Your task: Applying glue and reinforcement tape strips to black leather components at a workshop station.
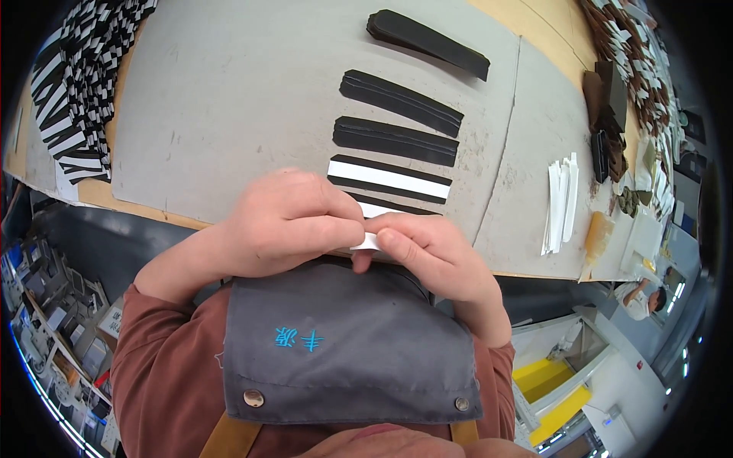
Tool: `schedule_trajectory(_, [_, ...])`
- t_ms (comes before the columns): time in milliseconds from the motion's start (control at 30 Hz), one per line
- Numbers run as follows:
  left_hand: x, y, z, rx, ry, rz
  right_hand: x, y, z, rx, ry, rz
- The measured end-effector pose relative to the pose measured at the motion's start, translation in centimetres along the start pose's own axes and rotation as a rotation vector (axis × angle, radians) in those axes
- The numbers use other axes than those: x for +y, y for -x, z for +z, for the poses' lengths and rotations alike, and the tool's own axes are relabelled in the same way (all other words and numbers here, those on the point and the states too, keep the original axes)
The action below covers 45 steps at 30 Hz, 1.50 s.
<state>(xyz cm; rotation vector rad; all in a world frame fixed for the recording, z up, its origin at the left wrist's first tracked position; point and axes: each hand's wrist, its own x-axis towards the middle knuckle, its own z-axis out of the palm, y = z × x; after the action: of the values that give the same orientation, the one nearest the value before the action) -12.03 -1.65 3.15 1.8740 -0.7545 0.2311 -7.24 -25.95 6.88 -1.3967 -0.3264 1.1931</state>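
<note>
Both my hands meet at the table's near edge, in front of my grey apron. Between them shows a small piece of white strip (367,242). My left hand (294,221) is closed, thumb and fingers pinched at the strip's left end. My right hand (427,248) closes on its right end, the thumb lying on top. Just beyond my fingers lies a black strip with a white band (393,210), partly hidden by my hands. Past it is another black strip with a white band (389,179). Farther off are two black strips with a lengthwise seam (395,141) (401,102).
A thick black stack of strips (427,42) lies at the far side of the grey tabletop (221,91). White strips (561,202) lie to the right. Black-and-white pieces (80,99) heap at the left; brown and white bundles (630,69) line the right edge. Another person (640,299) is at far right.
</note>
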Motion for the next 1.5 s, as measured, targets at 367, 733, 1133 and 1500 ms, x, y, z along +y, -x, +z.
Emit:
schedule_trajectory(367, [-2.3, 1.0, -0.7, 0.082, -0.56, -0.172, -1.4, -3.2, -1.2, 0.517, 0.617, -0.153])
schedule_trajectory(733, [-3.1, 1.4, -0.2, 0.038, -0.723, -0.212, -1.5, -7.4, -1.8, 0.505, 0.867, -0.178])
schedule_trajectory(1133, [-3.1, 1.4, -0.4, 0.039, -0.653, -0.244, -1.4, -8.4, -1.2, 0.531, 1.058, -0.165])
schedule_trajectory(1500, [-3.0, 1.1, -0.2, 0.025, -0.694, -0.297, -1.5, -8.3, -1.4, 0.541, 1.096, -0.179])
